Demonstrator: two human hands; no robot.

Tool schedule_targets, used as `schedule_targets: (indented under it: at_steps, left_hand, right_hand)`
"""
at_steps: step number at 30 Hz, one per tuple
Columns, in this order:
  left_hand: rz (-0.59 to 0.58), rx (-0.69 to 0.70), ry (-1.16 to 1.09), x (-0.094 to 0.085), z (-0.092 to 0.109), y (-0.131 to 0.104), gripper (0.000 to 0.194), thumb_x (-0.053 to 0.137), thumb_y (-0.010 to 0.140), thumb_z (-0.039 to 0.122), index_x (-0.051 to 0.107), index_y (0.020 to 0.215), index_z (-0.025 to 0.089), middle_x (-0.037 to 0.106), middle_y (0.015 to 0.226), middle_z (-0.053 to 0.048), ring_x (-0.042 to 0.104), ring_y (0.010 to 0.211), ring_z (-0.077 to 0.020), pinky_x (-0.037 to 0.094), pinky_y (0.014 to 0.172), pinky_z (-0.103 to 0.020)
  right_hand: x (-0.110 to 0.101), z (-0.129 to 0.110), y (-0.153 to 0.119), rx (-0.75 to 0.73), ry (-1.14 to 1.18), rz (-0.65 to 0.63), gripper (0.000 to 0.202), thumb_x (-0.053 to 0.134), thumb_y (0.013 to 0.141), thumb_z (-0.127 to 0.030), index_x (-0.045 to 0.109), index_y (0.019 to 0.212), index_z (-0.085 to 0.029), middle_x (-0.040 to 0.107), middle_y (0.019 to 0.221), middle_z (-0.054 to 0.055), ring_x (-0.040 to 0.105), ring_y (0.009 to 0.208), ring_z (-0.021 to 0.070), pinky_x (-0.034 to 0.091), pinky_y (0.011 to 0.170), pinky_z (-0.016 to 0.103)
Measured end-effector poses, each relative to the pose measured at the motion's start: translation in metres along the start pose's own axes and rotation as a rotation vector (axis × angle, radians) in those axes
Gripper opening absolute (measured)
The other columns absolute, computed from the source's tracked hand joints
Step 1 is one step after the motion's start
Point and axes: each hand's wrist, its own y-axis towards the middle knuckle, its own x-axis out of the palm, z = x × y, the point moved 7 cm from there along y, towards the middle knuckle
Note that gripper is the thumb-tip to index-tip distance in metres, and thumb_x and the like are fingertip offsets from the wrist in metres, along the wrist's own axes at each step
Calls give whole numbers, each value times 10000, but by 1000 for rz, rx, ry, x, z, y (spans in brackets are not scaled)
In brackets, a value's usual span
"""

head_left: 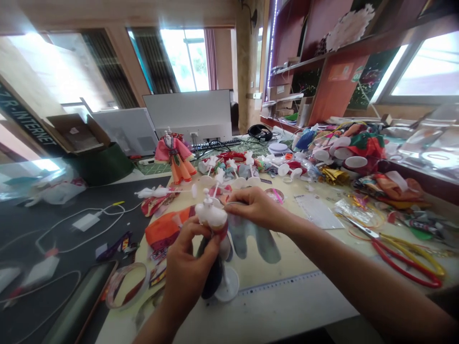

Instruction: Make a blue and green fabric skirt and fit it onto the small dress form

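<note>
My left hand is closed around a small white doll figure, fingers wrapped at its waist. The doll is upright, with a white round stand base below it and a dark piece beside my thumb. My right hand pinches at the doll's shoulder. From those fingertips a sheer grey-green cloth with rounded ends spreads down over the table. Exactly where the cloth meets the doll is hidden by my fingers.
Yellow-and-red-handled scissors lie at right. A ruler lies in front, a tape roll at left. Behind stand a dressed doll, several white dolls and a monitor. Fabric is heaped at back right.
</note>
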Motion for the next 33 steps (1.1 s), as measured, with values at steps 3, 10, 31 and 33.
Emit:
schedule_targets:
  at_steps: [3, 10, 31, 33]
  left_hand:
    - [8, -9, -9, 0, 0, 1, 143, 656, 744, 187, 521, 698, 201, 607, 914, 4, 566, 935, -155, 394, 873, -269]
    - [48, -33, -16, 3, 2, -1, 129, 641, 765, 186, 519, 730, 203, 612, 936, -3, 583, 926, -151, 428, 841, -259]
    - [71, 73, 186, 13, 10, -9, 80, 627, 763, 201, 562, 810, 198, 574, 1081, -68, 577, 1017, -225, 447, 908, -362]
    - [66, 80, 192, 14, 12, -9, 82, 624, 766, 203, 566, 824, 198, 567, 1098, -76, 565, 1041, -232, 440, 921, -371]
  right_hand:
    - [-3, -10, -4, 1, -6, 28, 163, 561, 818, -237, 607, 704, -130, 537, 651, -19, 474, 619, 91, 356, 558, 216]
    - [2, -26, -31, 15, -90, 47, 141, 544, 834, -223, 641, 765, -146, 584, 664, -13, 506, 615, 94, 363, 543, 207]
    - [15, -33, -55, -115, -385, 174, 102, 490, 849, -199, 582, 887, -182, 635, 786, 29, 572, 702, 153, 415, 642, 263]
    - [14, -34, -56, -115, -368, 184, 108, 483, 849, -202, 582, 889, -184, 634, 784, 28, 570, 702, 151, 415, 637, 260]
